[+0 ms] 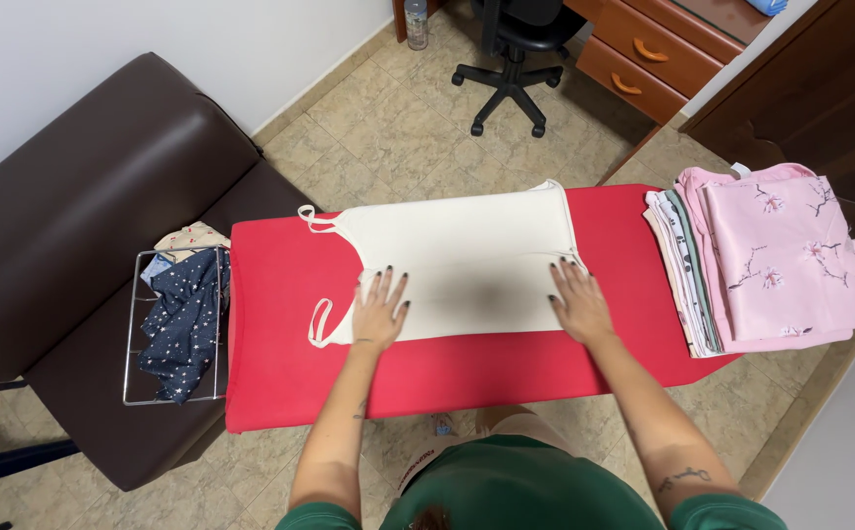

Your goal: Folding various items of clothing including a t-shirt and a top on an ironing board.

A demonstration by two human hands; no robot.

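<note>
A cream strappy top (466,245) lies spread flat on a red ironing board (290,383), its thin straps toward the left. My left hand (380,310) rests palm down on the top's near left part, fingers spread. My right hand (577,302) presses flat on its near right edge, also with fingers apart. Neither hand grips the cloth.
A stack of folded clothes with a pink floral piece on top (776,255) sits on the board's right end. A wire rack (136,393) at the left end holds a dark starred garment (187,319). Brown sofa (84,216) to the left; office chair (516,59) and wooden drawers (643,49) beyond.
</note>
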